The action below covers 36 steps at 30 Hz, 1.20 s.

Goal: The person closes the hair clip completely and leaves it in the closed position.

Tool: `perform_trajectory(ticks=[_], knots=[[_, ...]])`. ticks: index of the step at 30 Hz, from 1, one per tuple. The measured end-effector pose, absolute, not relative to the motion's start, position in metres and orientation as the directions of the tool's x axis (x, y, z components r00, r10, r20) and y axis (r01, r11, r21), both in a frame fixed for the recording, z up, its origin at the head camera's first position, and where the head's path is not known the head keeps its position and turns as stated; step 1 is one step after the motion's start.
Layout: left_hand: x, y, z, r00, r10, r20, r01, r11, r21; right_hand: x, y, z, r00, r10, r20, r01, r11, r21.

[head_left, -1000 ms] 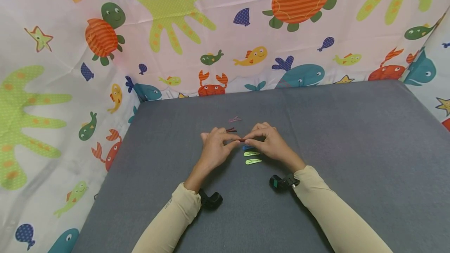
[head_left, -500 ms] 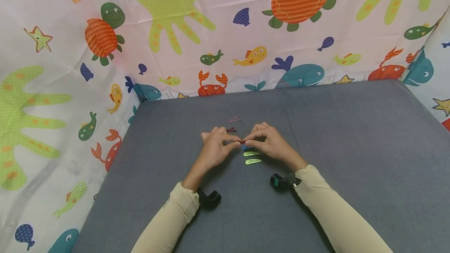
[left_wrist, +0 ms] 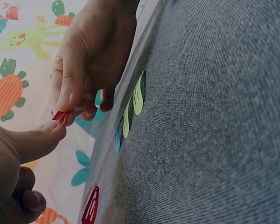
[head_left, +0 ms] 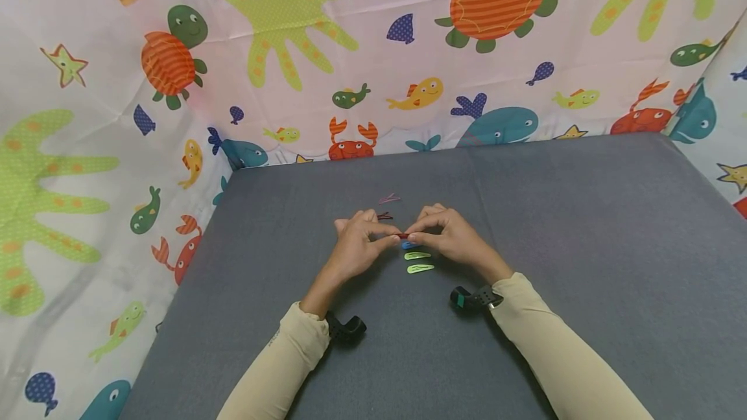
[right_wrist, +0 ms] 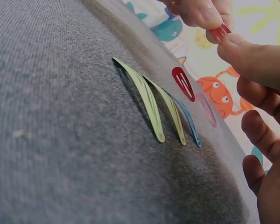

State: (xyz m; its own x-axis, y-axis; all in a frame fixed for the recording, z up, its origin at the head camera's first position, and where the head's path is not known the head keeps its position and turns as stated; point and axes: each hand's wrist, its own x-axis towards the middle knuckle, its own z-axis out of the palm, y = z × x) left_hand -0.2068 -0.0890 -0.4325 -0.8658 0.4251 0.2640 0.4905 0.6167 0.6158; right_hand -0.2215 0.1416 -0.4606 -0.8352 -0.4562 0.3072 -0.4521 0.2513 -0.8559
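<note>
Small, glossy red snap hair clip [head_left: 403, 236]: raised off the grey cloth surface [head_left: 583, 245], just beyond the flat blue hair clip [head_left: 410, 245] in the head view; long axis runs left to right, hand to hand; neither hand clearly nearer
Left grip [head_left: 358, 245]: thumb and forefinger pinch its left end
Right grip [head_left: 446, 235]: likewise pinches its right end
Since a second ago: hands nearly unmoved; red clip slightly closer to the blue

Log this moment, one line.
left hand: pinches red clip; right hand: pinches same clip; table: two green clips, blue clip, pink clip
</note>
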Motion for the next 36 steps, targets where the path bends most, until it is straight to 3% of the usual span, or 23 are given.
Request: perform_trajectory(ticks=[36], knots=[[-0.2075, -0.0914, -0.4327, -0.857, 0.466, 0.221, 0.481, 0.568, 0.667, -0.2233, 0.1462, -0.4609, -0.798, -0.515, 0.313, -0.456, 0.176, -0.872]])
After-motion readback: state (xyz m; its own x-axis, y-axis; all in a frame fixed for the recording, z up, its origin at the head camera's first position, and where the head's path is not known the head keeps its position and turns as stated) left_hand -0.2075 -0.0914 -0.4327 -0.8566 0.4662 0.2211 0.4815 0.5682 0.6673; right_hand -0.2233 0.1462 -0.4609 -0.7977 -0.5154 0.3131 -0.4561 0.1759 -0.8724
